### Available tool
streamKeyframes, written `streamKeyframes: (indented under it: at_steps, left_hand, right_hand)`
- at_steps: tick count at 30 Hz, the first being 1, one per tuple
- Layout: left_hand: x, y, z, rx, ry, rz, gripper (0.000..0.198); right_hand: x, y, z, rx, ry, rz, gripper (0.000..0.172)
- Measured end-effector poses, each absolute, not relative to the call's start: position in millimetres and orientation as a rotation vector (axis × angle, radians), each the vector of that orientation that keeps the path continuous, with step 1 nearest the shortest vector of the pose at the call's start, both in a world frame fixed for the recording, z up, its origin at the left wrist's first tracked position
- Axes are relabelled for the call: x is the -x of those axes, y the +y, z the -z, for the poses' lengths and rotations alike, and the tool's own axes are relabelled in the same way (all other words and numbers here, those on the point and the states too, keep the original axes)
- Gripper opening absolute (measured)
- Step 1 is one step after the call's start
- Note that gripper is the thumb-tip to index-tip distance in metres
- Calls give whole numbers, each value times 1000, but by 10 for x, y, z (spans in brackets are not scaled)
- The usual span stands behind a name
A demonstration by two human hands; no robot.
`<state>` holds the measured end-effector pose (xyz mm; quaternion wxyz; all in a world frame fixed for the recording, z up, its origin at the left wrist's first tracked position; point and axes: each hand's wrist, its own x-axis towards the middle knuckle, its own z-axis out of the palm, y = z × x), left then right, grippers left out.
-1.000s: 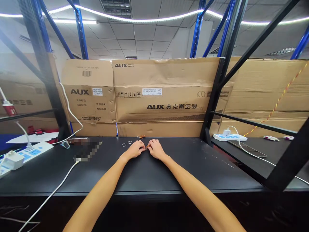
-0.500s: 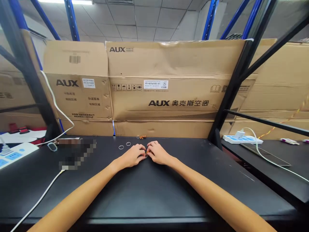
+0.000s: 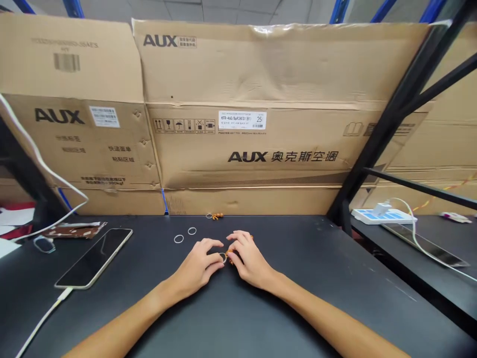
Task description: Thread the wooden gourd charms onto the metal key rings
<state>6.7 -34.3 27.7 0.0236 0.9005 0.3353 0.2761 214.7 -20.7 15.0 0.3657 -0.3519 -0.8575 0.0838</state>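
The left hand and right hand rest low on the black worktop, close together, with their fingertips meeting over one small spot. The left thumb and fingers seem to pinch a small metal ring, while the curled right fingers cover most of an orange beaded charm just beside it; how firmly that charm is held is hard to tell. Keeping the wrists down and working with the fingertip pads looks like the steadiest way to control parts this small, with the ring's opening left in view. Two loose metal rings lie just ahead of the left hand, and a second orange charm sits farther on, near the back edge of the worktop. To the left lie a smartphone with a white cable attached, a small clear-framed item, and a brown packet. To the right, a lower surface carries a white-and-blue power strip and a dark tablet. Behind everything stand flattened AUX air-conditioner cartons, braced by a black steel rack upright.
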Motion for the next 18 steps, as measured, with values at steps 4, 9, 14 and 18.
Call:
streamKeyframes:
  at_steps: [4, 9, 14, 18]
  left_hand:
    - [-26, -299, -223, -2769, 1044, -811, 20]
    - [-4, -262, -187, -2759, 1049, -745, 23]
    - [-6, -260, -215, -2767, 976, -683, 23]
    - [-14, -264, -261, -2772, 891, -694, 21]
  right_hand:
    - [-2149, -213, -101, 919, -2198, -245, 12]
    - [-2147, -220, -84, 918, -2196, -246, 11]
    - [-2141, -230, -87, 962, -2220, -207, 11]
    - [-2134, -233, -88, 953, -2247, -204, 11]
